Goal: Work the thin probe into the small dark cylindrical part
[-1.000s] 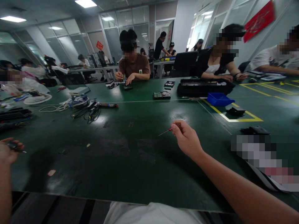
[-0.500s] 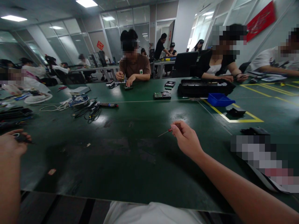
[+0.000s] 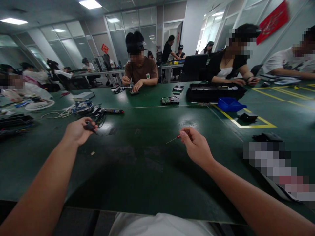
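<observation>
My left hand [image 3: 79, 130] is closed around a small dark object [image 3: 90, 126] with a pointed tip, held over the left part of the green table [image 3: 137, 186]. What exactly the object is, I cannot make out. Right of centre, my right hand [image 3: 195, 144] pinches a thin screwdriver [image 3: 174, 139] by its red handle, and the metal shaft points left and slightly down. A small pale scrap [image 3: 92, 153] lies on the table below my left hand.
Cables [image 3: 86, 108] and a tool with a red end [image 3: 114, 111] lie beyond my left hand. Further off are a green circuit-board part [image 3: 170, 100], a long black casing [image 3: 215, 92] and a blue tray [image 3: 231, 104]. A person [image 3: 141, 70] works across the table.
My left hand has moved from the far left edge inward and away from me, with the dark object still in it. The right hand has stayed put.
</observation>
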The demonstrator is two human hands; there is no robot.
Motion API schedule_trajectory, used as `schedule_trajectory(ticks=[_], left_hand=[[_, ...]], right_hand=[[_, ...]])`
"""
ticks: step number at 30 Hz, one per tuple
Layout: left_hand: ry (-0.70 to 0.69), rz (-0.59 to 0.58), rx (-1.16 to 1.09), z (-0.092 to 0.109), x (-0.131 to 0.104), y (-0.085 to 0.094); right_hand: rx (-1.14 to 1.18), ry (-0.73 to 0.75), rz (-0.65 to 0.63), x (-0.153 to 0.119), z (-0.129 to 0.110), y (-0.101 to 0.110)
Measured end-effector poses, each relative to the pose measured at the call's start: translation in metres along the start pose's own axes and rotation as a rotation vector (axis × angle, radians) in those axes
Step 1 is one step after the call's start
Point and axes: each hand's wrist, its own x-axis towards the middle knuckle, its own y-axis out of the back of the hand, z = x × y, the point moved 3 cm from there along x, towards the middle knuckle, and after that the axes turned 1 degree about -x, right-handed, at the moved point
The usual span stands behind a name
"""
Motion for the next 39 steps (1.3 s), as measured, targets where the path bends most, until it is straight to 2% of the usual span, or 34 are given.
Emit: schedule_trajectory(ticks=[3,5,7,9,12,15,18,22,27,39], left_hand=[[0.018,-0.127,-0.040,-0.013,-0.016,-0.044],[-0.012,-0.279,-0.033,-0.020,-0.033,-0.074],[-0.110,-0.434,0.120,-0.026,-0.054,-0.102],[-0.252,-0.542,0.359,-0.031,-0.077,-0.126],[-0.391,-0.645,0.602,-0.044,-0.105,-0.154],[-0.439,-0.744,0.635,-0.061,-0.121,-0.172],[-0.466,-0.819,0.618,-0.079,-0.127,-0.180],[-0.492,-0.824,0.578,-0.092,-0.127,-0.181],[-0.475,-0.803,0.565,-0.093,-0.128,-0.179],[-0.464,-0.839,0.550,-0.094,-0.130,-0.178]], right_hand=[[0.016,-0.018,0.003,0.000,-0.001,0.001],[0.012,-0.026,0.007,-0.001,-0.002,0.002],[-0.009,-0.019,0.015,-0.001,-0.004,0.003],[-0.013,0.000,0.029,-0.002,-0.005,0.005],[0.053,0.015,0.077,-0.004,-0.007,0.008],[0.170,0.027,0.140,-0.006,-0.010,0.012],[0.249,0.048,0.156,-0.007,-0.012,0.012],[0.220,0.052,0.099,-0.009,-0.012,0.009],[0.146,0.068,0.038,-0.008,-0.009,0.002],[-0.041,0.025,0.075,-0.005,-0.012,0.009]])
